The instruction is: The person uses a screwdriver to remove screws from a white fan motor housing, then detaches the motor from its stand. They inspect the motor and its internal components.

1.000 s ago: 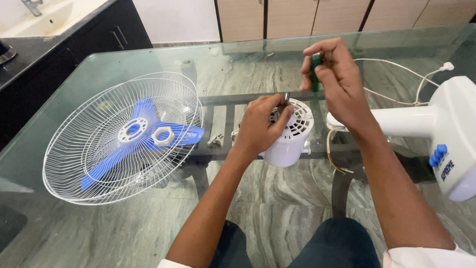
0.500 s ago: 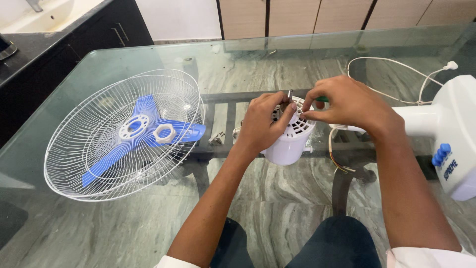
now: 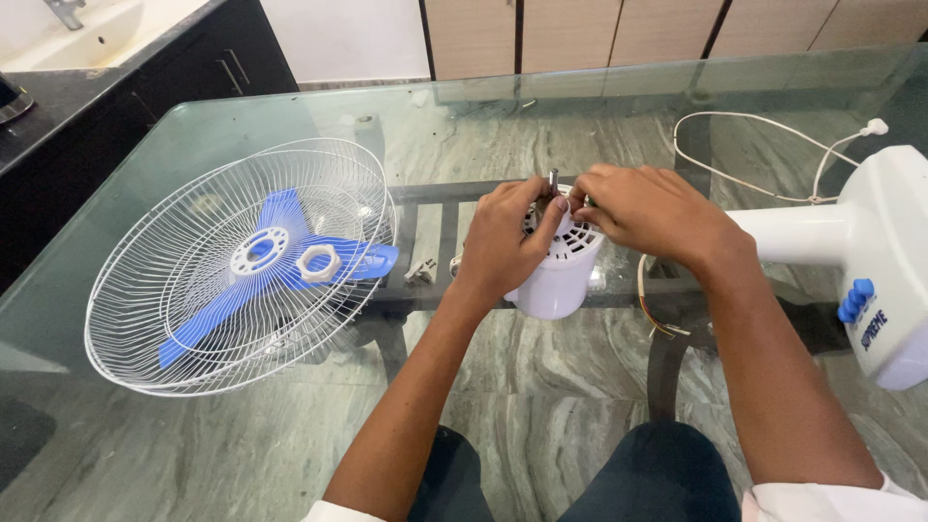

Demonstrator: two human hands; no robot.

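A white fan motor housing (image 3: 556, 280) stands upright on the glass table (image 3: 242, 454), its metal shaft (image 3: 553, 179) pointing up. My left hand (image 3: 507, 237) grips the housing's left side near the vented top. My right hand (image 3: 648, 213) rests on the top right edge with its fingertips pinched together beside the shaft. Only a small dark tip of the green-handled screwdriver (image 3: 587, 201) shows between those fingers. Coloured wires (image 3: 652, 314) run from the housing toward the white fan body (image 3: 889, 251) at the right.
A white wire fan guard (image 3: 193, 290) lies to the left with a blue blade (image 3: 280, 217) and a white ring nut (image 3: 317, 262) in it. A small metal piece (image 3: 420, 273) sits by the housing. A white cord (image 3: 754, 121) loops at the back right. A dark counter (image 3: 77, 97) stands far left.
My right hand, raised with the green screwdriver a second ago, has come down onto the top of the motor housing. My left hand has stayed on the housing.
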